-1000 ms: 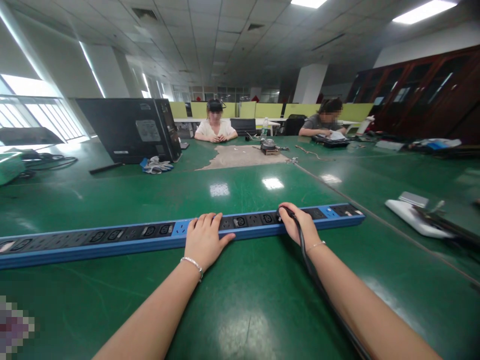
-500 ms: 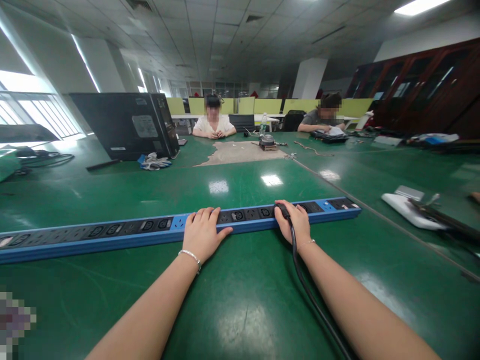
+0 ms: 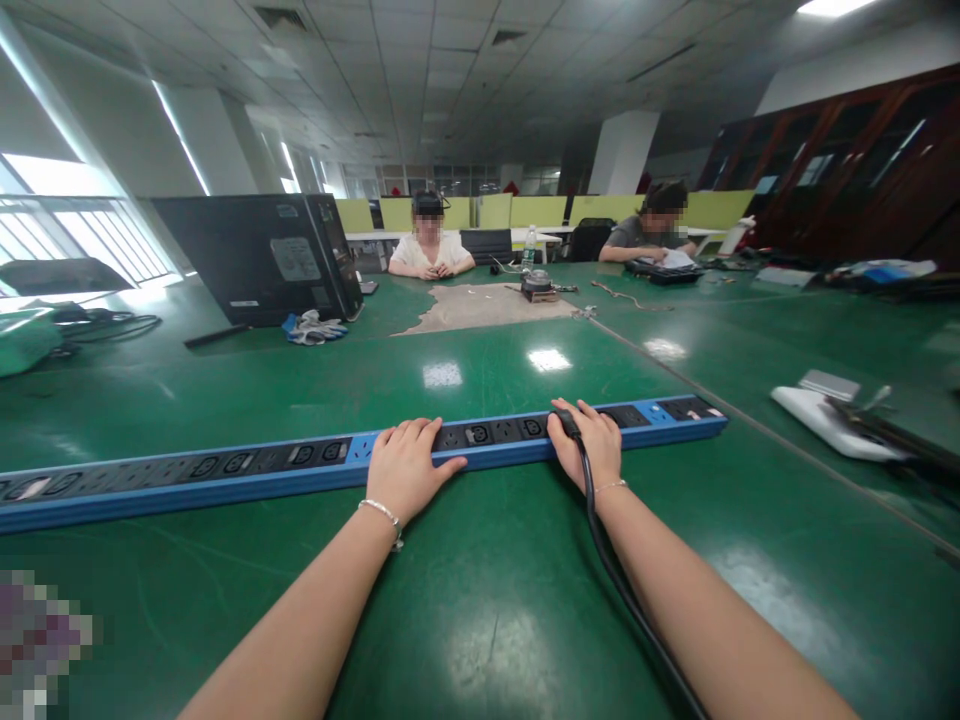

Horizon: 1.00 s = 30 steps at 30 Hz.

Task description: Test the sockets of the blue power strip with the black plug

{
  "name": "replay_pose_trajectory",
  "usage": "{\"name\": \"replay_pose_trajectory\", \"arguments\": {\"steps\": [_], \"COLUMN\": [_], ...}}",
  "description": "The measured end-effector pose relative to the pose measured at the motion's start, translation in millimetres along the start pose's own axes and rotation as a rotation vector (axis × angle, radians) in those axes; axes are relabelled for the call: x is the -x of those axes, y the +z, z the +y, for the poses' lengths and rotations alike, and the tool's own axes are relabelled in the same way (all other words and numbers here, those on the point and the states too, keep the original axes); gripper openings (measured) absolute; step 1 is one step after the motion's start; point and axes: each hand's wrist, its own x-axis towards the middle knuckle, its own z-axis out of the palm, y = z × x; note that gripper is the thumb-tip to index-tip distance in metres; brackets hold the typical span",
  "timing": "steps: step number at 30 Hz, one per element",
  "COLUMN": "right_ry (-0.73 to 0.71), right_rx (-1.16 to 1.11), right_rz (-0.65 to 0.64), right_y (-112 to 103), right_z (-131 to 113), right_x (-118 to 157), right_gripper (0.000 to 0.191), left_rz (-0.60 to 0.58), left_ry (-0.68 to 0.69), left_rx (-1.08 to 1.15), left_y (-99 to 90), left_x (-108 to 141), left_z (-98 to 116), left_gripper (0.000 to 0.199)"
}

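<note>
A long blue power strip (image 3: pixel 259 483) with black sockets lies across the green table, slightly aslant. My left hand (image 3: pixel 409 462) grips it near the middle, fingers over the top and thumb along the front side. In my right hand (image 3: pixel 596 445) is a black power plug (image 3: pixel 566 422), held against the strip's sockets right of the middle. How deep the plug sits is hidden by my fingers. Its black cord (image 3: pixel 611 565) runs down beside my right forearm and out at the bottom edge.
At the back left stands a black computer case (image 3: pixel 259 262) with a pair of gloves (image 3: pixel 313 327) before it. Two people sit across the table, near a bottle (image 3: pixel 529 248) and a dark round device (image 3: pixel 537 285). A white object (image 3: pixel 832 422) lies at the right.
The view has shifted slightly. Both hands keep their places on the power strip and the plug; nothing else has visibly moved.
</note>
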Motion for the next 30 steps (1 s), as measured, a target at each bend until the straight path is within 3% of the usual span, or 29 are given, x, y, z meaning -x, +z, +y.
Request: {"name": "replay_pose_trajectory", "arguments": {"steps": [11,16,18,22,25,30], "right_ry": [0.086,0.288,0.300,0.183,0.042,-0.090], "right_rx": [-0.190,-0.500,-0.594,-0.692,-0.656,-0.310], "right_rz": [0.048,0.206,0.130,-0.229,-0.296,-0.279], "right_y": [1.7,-17.2,-19.6,-5.8,12.1,30.4], "right_z": [-3.1,-14.5,-24.2,-60.5,-97.2,-138.9], "right_x": [-1.5,-10.9,-10.1,4.1,15.2,21.4], "right_gripper": [0.036,0.044,0.044,0.050,0.037,0.025], "left_rz": [0.021,0.020,0.025,0.045,0.064,0.092], "left_ry": [0.028,0.026,0.025,0.012,0.015,-0.014], "left_rx": [-0.026,-0.016,-0.012,0.004,0.029,0.076], "left_y": [1.4,1.4,1.7,2.9,4.0,5.0], "left_x": [2.2,2.1,2.1,2.5,3.1,3.4], "left_z": [-0.2,0.9,1.2,0.9,0.1,-0.2], "left_gripper": [0.059,0.058,0.058,0.059,0.056,0.040]}}
